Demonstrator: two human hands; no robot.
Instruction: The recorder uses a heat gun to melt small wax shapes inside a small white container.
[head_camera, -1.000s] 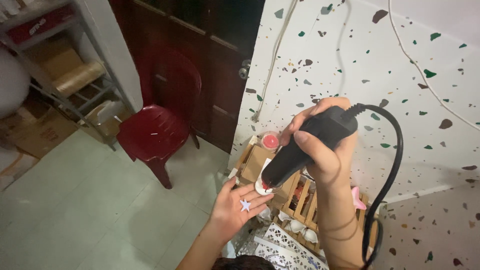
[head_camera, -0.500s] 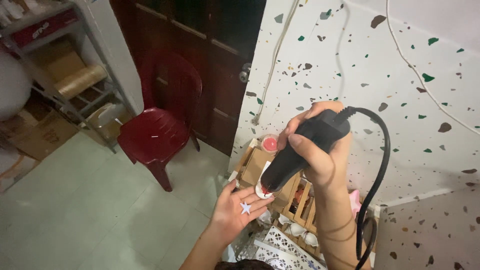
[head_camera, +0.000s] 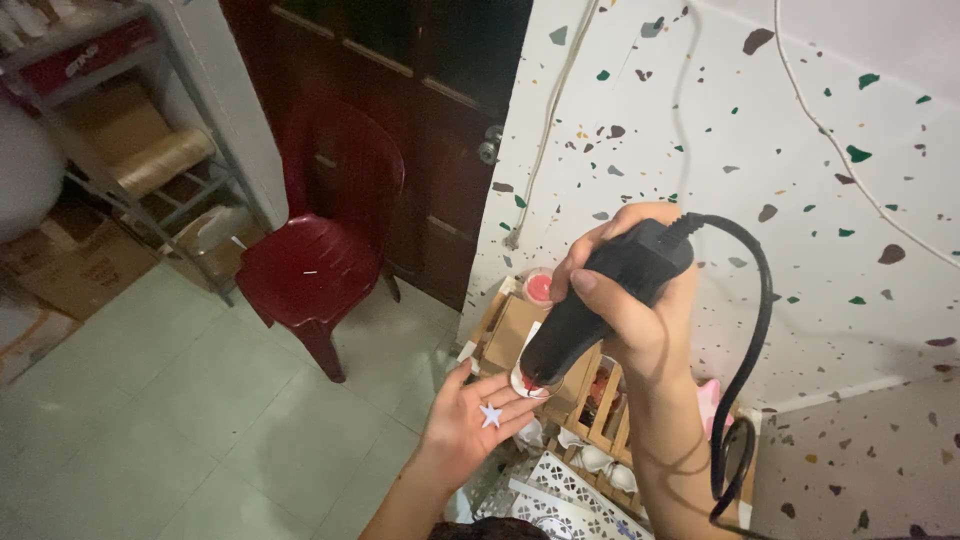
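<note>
- Two hands are busy at once: your right hand (head_camera: 625, 300) is wrapped tight round a black corded tool (head_camera: 600, 305), its nozzle pointing down and left, and your left hand (head_camera: 475, 420) lies flat and wide open, palm up, just below the nozzle
- One small white star (head_camera: 490, 415) rests loose in the middle of that open palm, held by nothing; a tilt of the wrist could well let it slide off toward the tiled floor (head_camera: 200, 420) on the near left
- The nozzle tip sits very close to your fingertips (head_camera: 525, 400); if the tool runs hot or blows air, as its shape suggests, you risk a burn on bare skin or the star being blown away
- I cannot tell whether the tool is switched on, so treat it as live
- The black cord (head_camera: 745, 340) loops down past your right forearm; it looks likely to snag on the wooden rack (head_camera: 600, 400) below and jerk your aim
- The rack holds small pale pieces, and a red-topped pot (head_camera: 538, 288) stands at its far left corner by the speckled wall (head_camera: 760, 150); a slipped tool could knock these over
- The red plastic chair (head_camera: 315, 265) stands well apart on the far left and looks like no hazard
</note>
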